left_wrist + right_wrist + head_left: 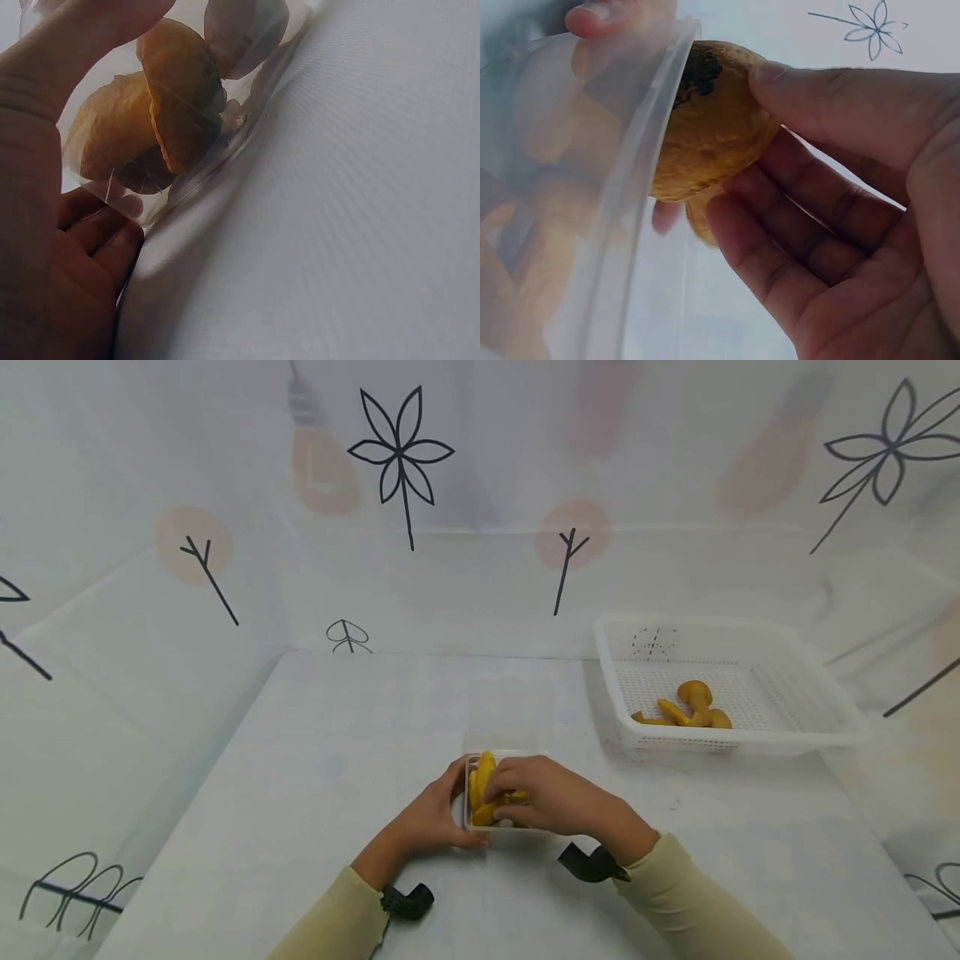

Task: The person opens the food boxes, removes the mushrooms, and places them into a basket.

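A small clear plastic box (622, 247) stands on the white-covered table, with several yellow-brown mushrooms (184, 97) showing through its wall. My left hand (423, 818) grips this box from the left, thumb at the near side and fingers round the far side. Over the box's open top is my right hand (551, 795). Between its thumb and fingers it pinches a mushroom (724, 120) with a rounded cap and a dark patch, right at the box rim. Part of that cap is behind the rim in the right wrist view.
At the back right stands a white perforated plastic basket (750, 739) with several more mushrooms (696, 695) grouped near its front wall. Pale printed cloth (480, 585) forms the back and sides around the table. Black straps (592, 863) are on both wrists.
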A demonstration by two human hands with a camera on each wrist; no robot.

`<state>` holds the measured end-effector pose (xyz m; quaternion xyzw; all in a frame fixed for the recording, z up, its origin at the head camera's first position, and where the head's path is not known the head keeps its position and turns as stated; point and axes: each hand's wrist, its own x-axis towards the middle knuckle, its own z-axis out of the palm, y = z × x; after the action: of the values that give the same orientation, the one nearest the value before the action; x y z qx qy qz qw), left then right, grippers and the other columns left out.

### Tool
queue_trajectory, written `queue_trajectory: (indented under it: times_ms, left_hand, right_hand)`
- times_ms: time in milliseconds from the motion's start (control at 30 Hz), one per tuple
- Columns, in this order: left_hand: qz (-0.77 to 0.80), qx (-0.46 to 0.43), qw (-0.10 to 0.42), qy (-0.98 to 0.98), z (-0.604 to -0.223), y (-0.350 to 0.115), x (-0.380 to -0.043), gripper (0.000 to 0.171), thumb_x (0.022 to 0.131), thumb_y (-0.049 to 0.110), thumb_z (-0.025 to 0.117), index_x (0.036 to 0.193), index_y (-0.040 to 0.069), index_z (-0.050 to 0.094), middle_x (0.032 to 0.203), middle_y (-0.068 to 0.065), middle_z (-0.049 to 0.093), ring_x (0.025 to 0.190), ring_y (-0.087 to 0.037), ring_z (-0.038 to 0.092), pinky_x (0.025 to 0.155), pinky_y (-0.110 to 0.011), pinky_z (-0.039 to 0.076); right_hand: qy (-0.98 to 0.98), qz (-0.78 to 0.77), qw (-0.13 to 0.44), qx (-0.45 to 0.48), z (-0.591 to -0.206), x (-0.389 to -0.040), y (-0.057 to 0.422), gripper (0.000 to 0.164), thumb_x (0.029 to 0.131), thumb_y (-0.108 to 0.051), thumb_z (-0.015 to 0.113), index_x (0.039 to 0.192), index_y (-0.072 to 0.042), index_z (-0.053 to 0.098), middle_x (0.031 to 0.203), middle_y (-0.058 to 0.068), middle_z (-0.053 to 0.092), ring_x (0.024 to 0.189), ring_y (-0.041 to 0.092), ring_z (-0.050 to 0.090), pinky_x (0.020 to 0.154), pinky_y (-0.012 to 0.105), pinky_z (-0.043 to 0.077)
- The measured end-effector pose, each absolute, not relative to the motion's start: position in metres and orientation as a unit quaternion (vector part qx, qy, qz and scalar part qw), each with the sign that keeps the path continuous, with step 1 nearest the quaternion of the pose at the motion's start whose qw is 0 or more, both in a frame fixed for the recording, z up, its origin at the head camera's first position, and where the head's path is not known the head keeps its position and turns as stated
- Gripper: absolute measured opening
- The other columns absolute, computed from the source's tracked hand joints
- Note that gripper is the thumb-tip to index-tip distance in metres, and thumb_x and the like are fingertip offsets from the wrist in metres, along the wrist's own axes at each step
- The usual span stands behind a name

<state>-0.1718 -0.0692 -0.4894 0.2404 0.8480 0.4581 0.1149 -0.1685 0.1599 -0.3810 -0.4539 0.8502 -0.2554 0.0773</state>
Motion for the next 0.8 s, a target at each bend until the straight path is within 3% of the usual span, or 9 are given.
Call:
queue_trajectory:
  times_ms: [133,467,800]
  left_hand:
    - [0.457,0.244,0.116,0.848,-0.490,-0.070,-0.173,0.113,0.068,0.045,0.085,0.154,0.026,0.015,0.155,0.012,0.030,0.143,-0.009,0.033,0.116,-0.042,0.033]
    - [0.444,0.232,0.127,0.856,-0.490,-0.071,-0.173,0.115,0.066,0.053,0.084,0.154,0.030,0.013,0.158,0.011,0.026,0.145,-0.008,0.029,0.118,-0.043,0.031]
    - [0.450,0.241,0.123,0.851,-0.489,-0.072,-0.176,0.118,0.065,0.052,0.085,0.155,0.024,0.015,0.157,0.009,0.028,0.144,-0.009,0.030,0.118,-0.042,0.030]
  right_hand:
    - [0.856,-0.264,0.085,-0.437,-0.378,-0.168,0.161,0.014,0.090,-0.022,0.069,0.104,-0.021,0.069,0.106,-0.012,0.064,0.099,0.004,0.059,0.090,0.028,0.054]
    - [0.859,-0.276,0.075,-0.424,-0.372,-0.171,0.168,0.013,0.088,-0.023,0.071,0.102,-0.023,0.070,0.105,-0.015,0.063,0.098,0.003,0.058,0.090,0.028,0.055]
    - [0.857,-0.280,0.042,-0.431,-0.361,-0.176,0.181,0.017,0.088,-0.021,0.071,0.105,-0.020,0.070,0.107,-0.011,0.064,0.094,0.005,0.059,0.085,0.029,0.057]
